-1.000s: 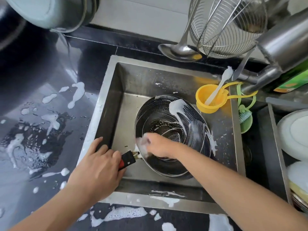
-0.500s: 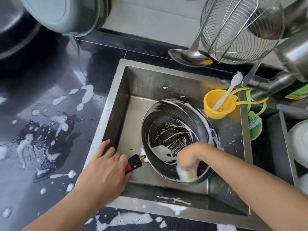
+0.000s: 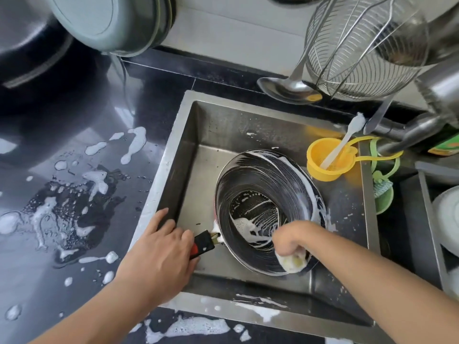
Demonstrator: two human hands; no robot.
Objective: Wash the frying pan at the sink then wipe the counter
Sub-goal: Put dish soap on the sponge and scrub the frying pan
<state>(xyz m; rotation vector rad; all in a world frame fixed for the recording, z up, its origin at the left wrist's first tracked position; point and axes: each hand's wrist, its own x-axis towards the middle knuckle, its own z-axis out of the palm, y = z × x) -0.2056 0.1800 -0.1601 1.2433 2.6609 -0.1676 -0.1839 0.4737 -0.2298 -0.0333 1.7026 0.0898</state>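
Observation:
A black frying pan [image 3: 258, 192], streaked with white foam, lies tilted in the steel sink [image 3: 223, 130]. Its black and red handle [image 3: 202, 244] points to the lower left, and my left hand [image 3: 159, 254] grips the end of it at the sink's near left corner. My right hand [image 3: 289, 235] holds a soapy yellowish sponge [image 3: 291, 263] and presses it against the pan's near rim. The black counter [image 3: 74, 189] to the left of the sink is wet and spotted with foam.
A yellow strainer [image 3: 327, 157] with a white brush in it hangs at the sink's right edge, with a green holder [image 3: 383, 192] beside it. A ladle [image 3: 285, 89] and wire basket [image 3: 360, 45] hang behind. The faucet [image 3: 409, 130] reaches in from the right. White plates [image 3: 447, 219] sit at the right.
My right hand has scrubbed from the pan's left side near the handle across to its near right rim. My left hand has kept its grip on the handle.

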